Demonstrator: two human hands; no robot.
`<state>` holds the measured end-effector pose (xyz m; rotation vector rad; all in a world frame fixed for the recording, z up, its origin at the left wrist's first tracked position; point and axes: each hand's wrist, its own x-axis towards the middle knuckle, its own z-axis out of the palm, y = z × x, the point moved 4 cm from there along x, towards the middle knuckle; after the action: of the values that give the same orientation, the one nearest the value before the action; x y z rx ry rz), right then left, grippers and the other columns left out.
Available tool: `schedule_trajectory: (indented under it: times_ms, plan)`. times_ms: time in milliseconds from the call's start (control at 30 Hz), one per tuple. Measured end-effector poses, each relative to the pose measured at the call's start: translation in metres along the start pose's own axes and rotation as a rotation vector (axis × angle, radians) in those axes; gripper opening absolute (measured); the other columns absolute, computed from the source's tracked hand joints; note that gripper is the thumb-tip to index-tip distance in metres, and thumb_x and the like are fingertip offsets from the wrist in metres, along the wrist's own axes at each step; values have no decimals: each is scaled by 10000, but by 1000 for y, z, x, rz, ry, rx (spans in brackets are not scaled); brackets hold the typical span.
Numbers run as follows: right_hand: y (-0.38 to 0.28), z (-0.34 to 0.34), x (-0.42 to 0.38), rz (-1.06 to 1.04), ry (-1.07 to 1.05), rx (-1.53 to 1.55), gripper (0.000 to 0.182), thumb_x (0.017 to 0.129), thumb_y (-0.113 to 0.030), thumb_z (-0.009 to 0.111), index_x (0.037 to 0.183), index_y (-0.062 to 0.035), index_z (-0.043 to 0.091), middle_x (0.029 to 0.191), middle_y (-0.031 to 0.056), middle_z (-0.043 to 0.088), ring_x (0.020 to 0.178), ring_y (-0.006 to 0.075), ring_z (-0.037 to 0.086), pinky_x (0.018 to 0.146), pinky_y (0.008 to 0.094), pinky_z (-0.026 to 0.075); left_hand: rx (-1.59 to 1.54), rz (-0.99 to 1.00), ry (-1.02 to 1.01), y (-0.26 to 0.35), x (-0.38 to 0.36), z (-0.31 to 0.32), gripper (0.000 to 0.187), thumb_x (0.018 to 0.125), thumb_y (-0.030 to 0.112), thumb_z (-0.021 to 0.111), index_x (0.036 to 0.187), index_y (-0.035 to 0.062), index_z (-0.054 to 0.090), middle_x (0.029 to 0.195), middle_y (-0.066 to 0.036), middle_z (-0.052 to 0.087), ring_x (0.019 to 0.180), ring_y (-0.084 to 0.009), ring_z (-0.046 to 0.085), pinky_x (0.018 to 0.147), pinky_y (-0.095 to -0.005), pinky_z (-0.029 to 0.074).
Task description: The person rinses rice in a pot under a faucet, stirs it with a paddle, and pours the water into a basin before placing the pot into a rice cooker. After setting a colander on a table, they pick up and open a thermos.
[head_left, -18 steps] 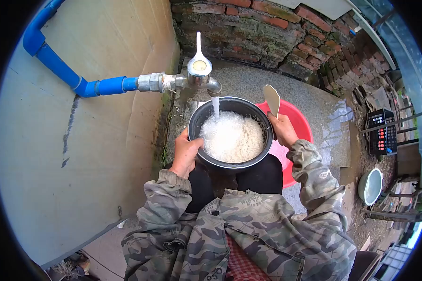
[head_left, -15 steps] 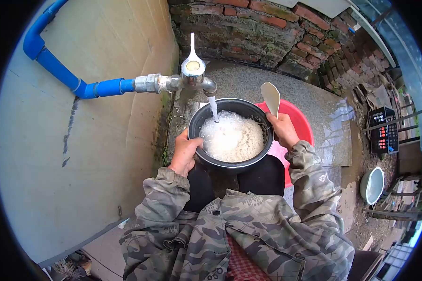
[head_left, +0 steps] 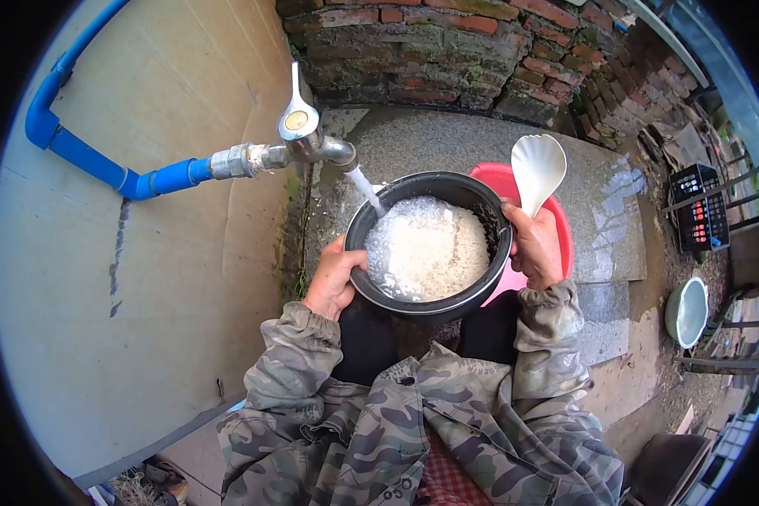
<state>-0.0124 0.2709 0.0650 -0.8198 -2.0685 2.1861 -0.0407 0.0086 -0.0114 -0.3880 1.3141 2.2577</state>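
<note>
A dark rice cooker inner pot [head_left: 430, 314] sits above my knees, holding white rice [head_left: 443, 253] in cloudy, bubbly water. From the metal tap [head_left: 308, 139], a stream of water [head_left: 365, 189] falls into the pot's left side. My left hand [head_left: 336, 274] is closed on the pot's left rim, thumb over the edge. At the right rim, my right hand [head_left: 535, 244] grips the pot and also holds a white rice paddle [head_left: 539, 171], its shell-shaped blade pointing up. Some of the right fingers are hidden behind the pot.
A red plastic basin [head_left: 565, 232] stands behind the pot on the right, on a wet stone slab [head_left: 422, 139]. Blue pipe [head_left: 84, 152] runs along the pale panel at left. A brick wall [head_left: 413, 51] rises behind. A black crate [head_left: 698, 211] and a pale basin [head_left: 687, 313] lie far right.
The pot has shifted right relative to the tap, so the stream now lands near its left wall. The paddle has turned its broad face towards me. Water keeps running.
</note>
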Motion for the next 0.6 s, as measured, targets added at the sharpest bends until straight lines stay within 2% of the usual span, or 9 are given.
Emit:
schedule_trajectory:
  times_ms: [67, 100, 200, 300, 467, 600]
  plan:
    - [10, -3, 3, 38, 15, 35, 180, 799, -119, 523, 858, 36, 592, 477, -6, 477, 321, 63, 401, 271, 214, 280, 66, -9, -9, -2, 1, -3, 419, 606, -113, 434, 1007, -42, 532, 819, -56, 558, 700, -139, 530, 605, -240, 440]
    - [16, -2, 7, 64, 29, 54, 153, 795, -125, 531, 775, 16, 588, 458, -2, 463, 308, 65, 390, 263, 221, 266, 129, -6, -8, 0, 1, -7, 474, 605, -109, 427, 1067, -51, 515, 867, -66, 560, 740, -139, 533, 635, -239, 448]
    - [29, 0, 18, 112, 6, -8, 210, 801, -154, 533, 632, -31, 553, 406, 0, 421, 279, 79, 351, 251, 238, 230, 170, 2, 17, 4, -2, -10, 403, 615, -105, 452, 1002, -39, 541, 822, -47, 561, 702, -131, 522, 615, -235, 429]
    - [38, 7, 26, 167, -34, -46, 222, 806, -171, 530, 631, -35, 546, 402, 0, 416, 272, 85, 335, 250, 249, 212, 190, 28, 75, 9, -9, -15, 351, 619, -97, 482, 954, -23, 560, 777, -31, 560, 665, -121, 510, 595, -234, 415]
    - [71, 23, 51, 193, -147, 13, 236, 816, -177, 517, 630, -32, 536, 446, 13, 449, 314, 90, 361, 285, 253, 248, 291, 102, 104, 13, -19, -27, 334, 632, -74, 508, 957, -27, 570, 801, -32, 580, 692, -116, 525, 620, -234, 425]
    - [88, 39, 55, 229, -208, -18, 235, 830, -172, 515, 642, -33, 542, 461, 10, 445, 316, 87, 329, 299, 265, 217, 328, 107, 141, 19, -32, -37, 339, 641, -69, 516, 973, -32, 573, 836, -38, 595, 734, -117, 543, 651, -235, 435]
